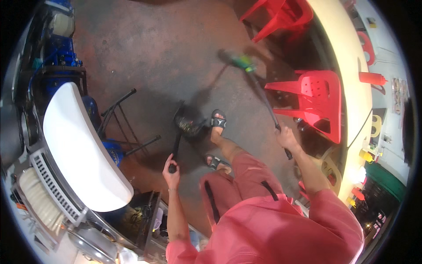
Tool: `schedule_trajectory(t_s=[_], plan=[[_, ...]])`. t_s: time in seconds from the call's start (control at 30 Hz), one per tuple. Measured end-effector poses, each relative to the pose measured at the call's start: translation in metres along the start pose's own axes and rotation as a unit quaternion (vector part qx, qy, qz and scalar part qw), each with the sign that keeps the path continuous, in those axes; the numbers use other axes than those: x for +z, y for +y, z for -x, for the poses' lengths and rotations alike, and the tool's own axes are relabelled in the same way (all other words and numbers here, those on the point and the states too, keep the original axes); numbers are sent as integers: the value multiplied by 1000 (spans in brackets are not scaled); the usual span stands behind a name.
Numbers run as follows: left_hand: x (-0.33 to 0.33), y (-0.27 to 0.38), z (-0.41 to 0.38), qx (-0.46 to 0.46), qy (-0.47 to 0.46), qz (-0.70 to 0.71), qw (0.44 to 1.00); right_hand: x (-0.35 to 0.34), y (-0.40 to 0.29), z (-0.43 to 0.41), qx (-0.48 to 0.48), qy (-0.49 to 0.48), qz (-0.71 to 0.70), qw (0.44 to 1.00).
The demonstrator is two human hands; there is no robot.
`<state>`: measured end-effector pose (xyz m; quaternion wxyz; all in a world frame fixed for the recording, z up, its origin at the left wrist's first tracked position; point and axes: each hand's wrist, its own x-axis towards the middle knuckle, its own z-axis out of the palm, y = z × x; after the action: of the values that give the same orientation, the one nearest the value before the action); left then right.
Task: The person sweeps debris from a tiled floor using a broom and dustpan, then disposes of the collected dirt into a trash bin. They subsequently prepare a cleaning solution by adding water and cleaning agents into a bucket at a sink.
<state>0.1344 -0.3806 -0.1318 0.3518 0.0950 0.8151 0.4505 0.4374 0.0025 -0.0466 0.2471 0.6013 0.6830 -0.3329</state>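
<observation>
My left hand (171,171) grips the black handle (176,145) of a long-handled dustpan. The dark dustpan (188,120) rests on the floor in front of my feet, with small debris in it. In my right hand (286,137) is the dark stick of a broom (263,92), held at a slant. Its green head (243,62) is blurred, with dark bristles low over or on the floor near the red chairs; whether they touch cannot be told.
Red plastic chairs (318,89) stand along a long cream table (357,109) on the right. To the left are a white folding table (75,145) with black metal legs (115,102) and several blue gas cylinders (89,110). A concrete floor (138,43) stretches ahead of my sandals (218,118).
</observation>
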Motion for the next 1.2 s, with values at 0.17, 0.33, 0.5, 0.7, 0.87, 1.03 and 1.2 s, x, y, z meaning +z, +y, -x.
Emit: schedule_trajectory(t_s=[0.17,0.33,0.5,0.7,0.87,1.03,1.2], plan=[[35,48,-95,116,-56,-97,987,45,-33,-41,72,3,-14,997],[65,92,-142,137,-80,-122,980,94,-115,40,7,-141,-61,988],[71,100,-174,132,-71,-97,984,51,-163,85,40,-287,-276,916],[4,141,-229,70,-81,-3,994,-75,-223,99,69,-217,-268,936],[-12,189,-316,55,-75,45,995,-138,-250,-1,47,-83,-333,938],[33,282,-422,72,-56,2,996,-204,-275,-216,14,54,-382,923],[77,363,-535,45,-86,-73,993,-241,-296,-394,-18,170,-227,959]])
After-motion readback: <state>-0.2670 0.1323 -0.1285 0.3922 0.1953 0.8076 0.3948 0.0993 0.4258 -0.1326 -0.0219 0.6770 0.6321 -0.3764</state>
